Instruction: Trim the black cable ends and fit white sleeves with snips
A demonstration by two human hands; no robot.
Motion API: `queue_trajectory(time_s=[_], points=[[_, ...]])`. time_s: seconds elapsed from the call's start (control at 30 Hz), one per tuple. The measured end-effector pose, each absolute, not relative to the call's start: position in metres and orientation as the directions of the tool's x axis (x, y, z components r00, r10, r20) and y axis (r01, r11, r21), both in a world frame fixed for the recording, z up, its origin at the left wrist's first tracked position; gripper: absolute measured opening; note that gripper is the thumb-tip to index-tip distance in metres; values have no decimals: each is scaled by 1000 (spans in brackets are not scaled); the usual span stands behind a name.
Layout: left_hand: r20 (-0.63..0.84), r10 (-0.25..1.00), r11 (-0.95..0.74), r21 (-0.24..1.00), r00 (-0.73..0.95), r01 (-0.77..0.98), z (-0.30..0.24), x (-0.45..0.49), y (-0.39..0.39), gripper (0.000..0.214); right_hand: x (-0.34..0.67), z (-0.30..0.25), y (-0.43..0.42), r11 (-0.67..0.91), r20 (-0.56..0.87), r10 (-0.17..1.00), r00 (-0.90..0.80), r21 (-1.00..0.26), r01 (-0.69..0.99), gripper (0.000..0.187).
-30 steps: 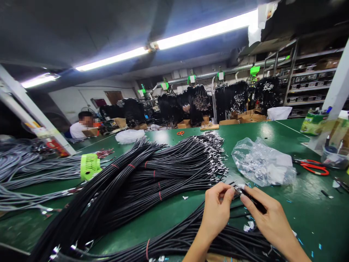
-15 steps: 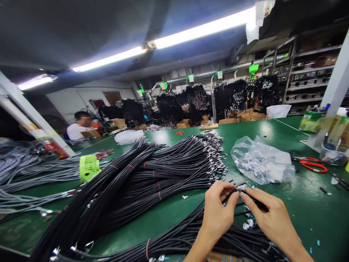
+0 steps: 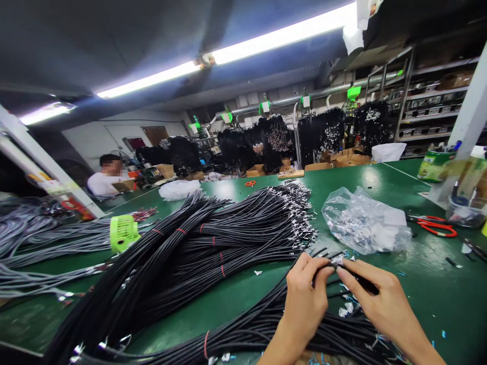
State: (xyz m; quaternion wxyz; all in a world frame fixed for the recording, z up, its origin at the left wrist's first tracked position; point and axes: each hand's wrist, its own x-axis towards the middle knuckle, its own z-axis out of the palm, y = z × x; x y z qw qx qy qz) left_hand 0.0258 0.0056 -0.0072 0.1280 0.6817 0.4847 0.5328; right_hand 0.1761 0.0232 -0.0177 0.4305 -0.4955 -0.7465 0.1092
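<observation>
My left hand (image 3: 306, 296) and my right hand (image 3: 376, 299) meet over the green table (image 3: 418, 299), pinching the end of one black cable (image 3: 357, 280) between thumbs and forefingers. A small metal piece shows at the fingertips where they touch. Under both wrists lies a bundle of black cables (image 3: 266, 329) tied with a red band. A larger heap of black cables with metal terminals (image 3: 228, 238) spreads to the left and behind. A clear plastic bag of small metal parts (image 3: 365, 223) sits just beyond my hands.
Red-handled scissors (image 3: 433, 225) lie at the right, near tubs (image 3: 466, 213) and a green tin (image 3: 436, 166). A green fan (image 3: 124, 232) and grey cables (image 3: 45, 243) lie at the left. A seated person (image 3: 104, 177) works at the far left. Hanging cable bundles (image 3: 323, 134) and shelves (image 3: 429, 106) stand behind.
Both hands have stayed together on the cable end and shifted slightly forward and right; the fingers have worked closer around the tip. The view has tilted a little.
</observation>
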Motion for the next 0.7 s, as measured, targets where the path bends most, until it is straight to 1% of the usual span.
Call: queue_trajectory(time_s=[0.1, 0.17, 0.23, 0.3, 0.37, 0.43, 0.47, 0.57, 0.63, 0.7], points=[[566, 824, -488, 721, -12, 493, -3, 25, 5, 19, 178, -17, 23, 485, 530, 837, -135, -607, 629, 30], [503, 865, -454, 776, 5, 439, 1, 23, 4, 23, 179, -15, 23, 502, 524, 838, -154, -628, 594, 30], [417, 908, -405, 850, 39, 336, 4, 20, 4, 29, 181, -13, 24, 526, 507, 839, -200, -657, 540, 29], [324, 940, -340, 920, 108, 194, 6, 16, 5, 35, 182, -11, 24, 520, 472, 852, -228, -705, 482, 29], [236, 952, -253, 965, 197, 67, 7, 13, 6, 40, 182, -10, 23, 469, 439, 881, -175, -770, 432, 31], [164, 948, -170, 985, 271, 1, 7, 13, 7, 45, 181, -9, 22, 431, 417, 901, -120, -827, 362, 33], [136, 945, -138, 990, 298, -13, 7, 13, 7, 48, 181, -8, 21, 431, 412, 902, -130, -839, 332, 32], [85, 940, -82, 996, 330, -24, 6, 16, 8, 53, 178, -3, 18, 484, 420, 871, -254, -820, 307, 26], [61, 944, -59, 998, 325, -15, 4, 18, 8, 55, 177, 0, 17, 513, 442, 856, -267, -793, 329, 28], [39, 945, -43, 999, 326, 3, 3, 18, 9, 55, 177, 1, 17, 546, 487, 837, -249, -765, 340, 26]])
